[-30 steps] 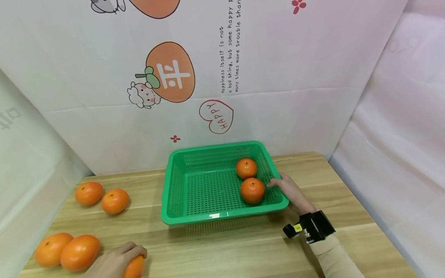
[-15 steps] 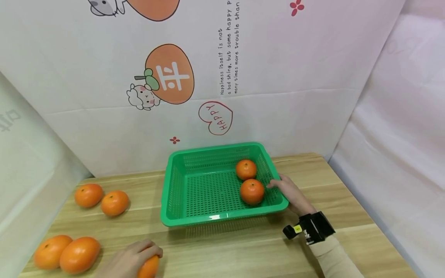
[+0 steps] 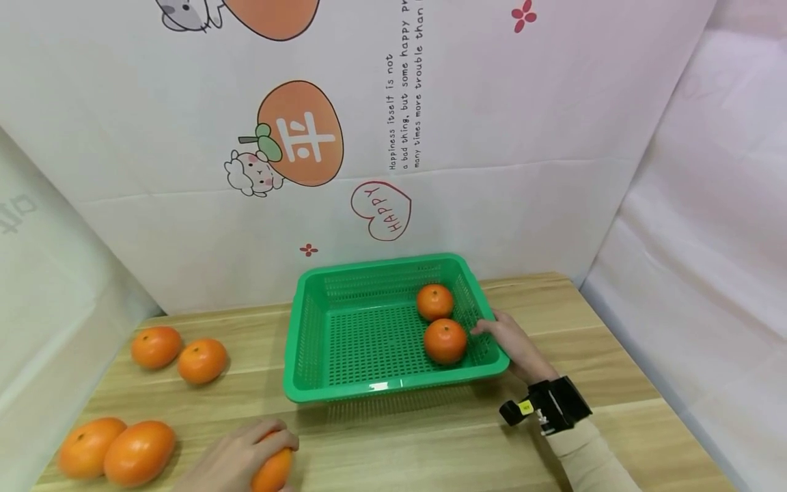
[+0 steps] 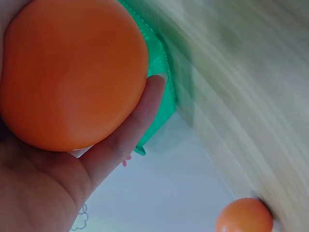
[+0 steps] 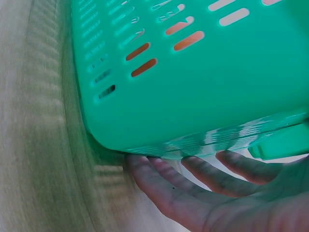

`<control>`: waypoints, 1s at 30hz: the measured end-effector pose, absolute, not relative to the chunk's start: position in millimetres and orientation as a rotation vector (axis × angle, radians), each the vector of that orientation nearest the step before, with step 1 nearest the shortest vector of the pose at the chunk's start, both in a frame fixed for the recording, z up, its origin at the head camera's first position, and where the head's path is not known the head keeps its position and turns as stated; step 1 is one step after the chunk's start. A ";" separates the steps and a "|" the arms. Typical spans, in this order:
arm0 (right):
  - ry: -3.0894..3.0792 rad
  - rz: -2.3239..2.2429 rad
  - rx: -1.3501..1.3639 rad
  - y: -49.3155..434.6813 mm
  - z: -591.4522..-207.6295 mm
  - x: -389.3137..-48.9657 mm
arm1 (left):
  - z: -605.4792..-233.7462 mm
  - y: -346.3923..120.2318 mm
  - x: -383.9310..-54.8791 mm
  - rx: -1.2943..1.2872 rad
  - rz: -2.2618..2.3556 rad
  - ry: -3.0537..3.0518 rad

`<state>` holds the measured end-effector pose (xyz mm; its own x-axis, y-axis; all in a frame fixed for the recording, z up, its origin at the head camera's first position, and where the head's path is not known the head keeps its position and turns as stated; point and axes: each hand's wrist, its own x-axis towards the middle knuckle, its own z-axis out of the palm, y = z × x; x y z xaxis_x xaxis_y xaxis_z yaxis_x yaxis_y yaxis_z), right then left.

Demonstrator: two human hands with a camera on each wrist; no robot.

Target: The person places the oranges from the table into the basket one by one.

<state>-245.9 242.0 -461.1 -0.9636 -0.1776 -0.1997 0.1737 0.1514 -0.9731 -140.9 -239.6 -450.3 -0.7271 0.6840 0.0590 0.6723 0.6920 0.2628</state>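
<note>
While two oranges (image 3: pixel 445 341) sit toward the right inside the green basket (image 3: pixel 335 394) at frame centre, the right hand (image 3: pixel 512 340) grips its right side; the left hand's (image 3: pixel 236 454) fingers grasp another orange (image 3: pixel 273 470), bottom left-centre.

On the table (image 3: pixel 399 437), the basket (image 3: pixel 344 392) stands just before the back cloth (image 3: pixel 492 137), with a rear fruit (image 3: pixel 434 302) and a front fruit (image 3: pixel 445 341) inside along its right side, and the right hand (image 3: pixel 515 342) at its right wall, thumb over the rim. Before the basket, near its front left corner, the left hand (image 3: pixel 236 454) holds another fruit (image 3: pixel 272 471). Farther left lie two side-by-side pairs: an outer far fruit (image 3: pixel 156 347) and inner far fruit (image 3: pixel 202 361) behind, an outer near fruit (image 3: pixel 92 448) and inner near fruit (image 3: pixel 140 454) in front.
</note>
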 end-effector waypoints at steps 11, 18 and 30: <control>2.172 -1.896 0.008 241.2 -460.5 -245.1 | -435.4 -228.1 -138.8 1.391 0.418 3.167; 2.171 -1.895 -0.005 241.0 -460.8 -244.9 | -430.2 -223.8 -142.5 1.461 0.433 3.194; 2.166 -1.892 0.018 240.7 -461.1 -244.8 | -419.2 -218.5 -148.7 1.520 0.440 3.199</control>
